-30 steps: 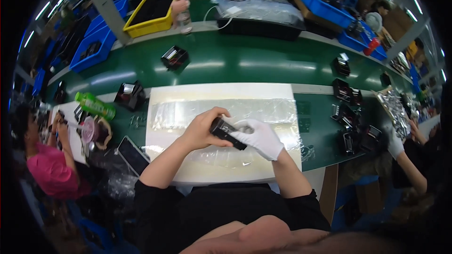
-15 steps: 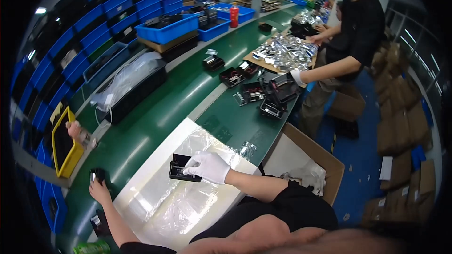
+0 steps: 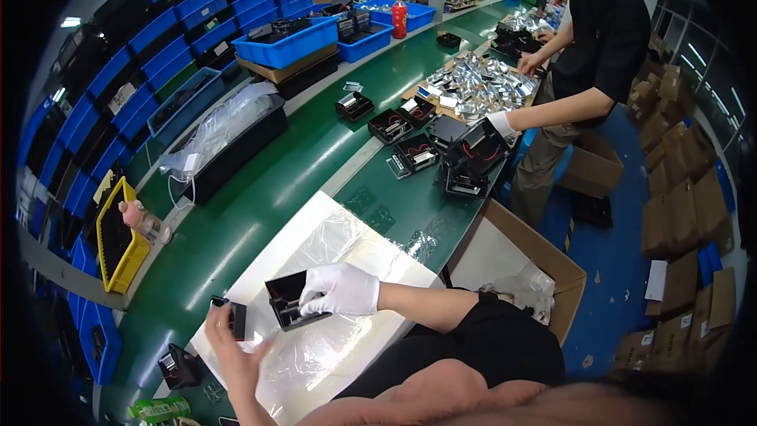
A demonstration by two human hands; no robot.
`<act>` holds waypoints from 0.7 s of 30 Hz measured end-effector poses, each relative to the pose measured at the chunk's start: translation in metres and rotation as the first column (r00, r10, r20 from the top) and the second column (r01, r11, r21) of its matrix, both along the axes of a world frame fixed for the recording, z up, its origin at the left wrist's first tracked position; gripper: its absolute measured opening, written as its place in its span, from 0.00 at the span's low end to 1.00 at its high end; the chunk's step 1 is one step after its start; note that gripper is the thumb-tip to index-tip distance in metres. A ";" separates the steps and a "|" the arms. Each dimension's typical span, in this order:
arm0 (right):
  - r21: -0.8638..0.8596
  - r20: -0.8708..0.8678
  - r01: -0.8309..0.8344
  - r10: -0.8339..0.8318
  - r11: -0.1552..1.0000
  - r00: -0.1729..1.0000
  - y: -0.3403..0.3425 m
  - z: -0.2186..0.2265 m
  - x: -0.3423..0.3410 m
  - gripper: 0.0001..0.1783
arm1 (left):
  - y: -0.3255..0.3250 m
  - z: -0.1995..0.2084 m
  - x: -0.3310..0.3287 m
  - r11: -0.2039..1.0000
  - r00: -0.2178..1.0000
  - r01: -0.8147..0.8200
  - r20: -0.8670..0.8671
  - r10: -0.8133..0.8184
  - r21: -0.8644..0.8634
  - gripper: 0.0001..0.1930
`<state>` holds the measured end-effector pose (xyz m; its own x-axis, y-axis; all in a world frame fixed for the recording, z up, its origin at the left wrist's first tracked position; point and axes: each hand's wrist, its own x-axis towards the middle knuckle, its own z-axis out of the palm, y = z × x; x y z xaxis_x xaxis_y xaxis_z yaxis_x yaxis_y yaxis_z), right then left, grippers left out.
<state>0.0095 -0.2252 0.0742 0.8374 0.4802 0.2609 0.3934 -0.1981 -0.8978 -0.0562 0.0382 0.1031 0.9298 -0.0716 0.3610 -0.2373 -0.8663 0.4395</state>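
My right hand (image 3: 341, 290), in a white glove, is closed on the right side of an open black plastic box (image 3: 282, 290). The box sits tilted over a plastic-covered white board (image 3: 347, 244), and a small metallic part shows inside it; the glove hides the rest. My bare left hand (image 3: 235, 359) reaches the board's left edge, its thumb spread wide. Its fingers curl against the left side of a second black box (image 3: 239, 321), and the thumb stands apart from that box. Further left lies another black box (image 3: 180, 367) on the green conveyor surface (image 3: 260, 217).
Several wired black boxes (image 3: 416, 151) lie ahead, beside a pile of shiny silver pieces (image 3: 481, 83). A co-worker (image 3: 599, 47) stands there, one gloved hand on a box. A yellow bin (image 3: 120, 256) is left; a cardboard carton (image 3: 552, 268) stands right.
My left hand has come right from the conveyor, and the black box by it is now at the board's edge. My right hand's box has shifted slightly left and tilted.
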 end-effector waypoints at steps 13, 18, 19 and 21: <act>-0.144 0.128 -0.108 0.127 0.984 0.984 0.004 0.003 -0.009 0.09 | -0.047 -0.036 0.015 0.786 0.885 0.356 -0.086 -0.457 -0.506 0.10; -0.154 -0.185 -0.149 0.120 0.977 0.975 0.006 0.008 -0.007 0.12 | -0.041 -0.050 0.014 0.641 0.889 0.108 -0.215 -0.404 -0.760 0.04; -0.156 -0.195 -0.181 0.149 0.971 0.969 0.007 0.008 -0.008 0.12 | -0.042 -0.048 0.014 0.641 0.899 0.081 -0.222 -0.378 -0.763 0.04; -0.127 -0.215 -0.088 0.059 0.988 0.975 0.008 0.007 -0.011 0.12 | -0.049 -0.043 0.014 0.544 0.907 0.052 -0.189 -0.377 -0.837 0.04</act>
<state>-0.0013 -0.2169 0.0815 0.8275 0.5614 0.0115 0.2165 -0.3001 -0.9290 -0.0421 -0.0108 0.0604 0.9905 -0.1185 0.0694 -0.0761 -0.0526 0.9957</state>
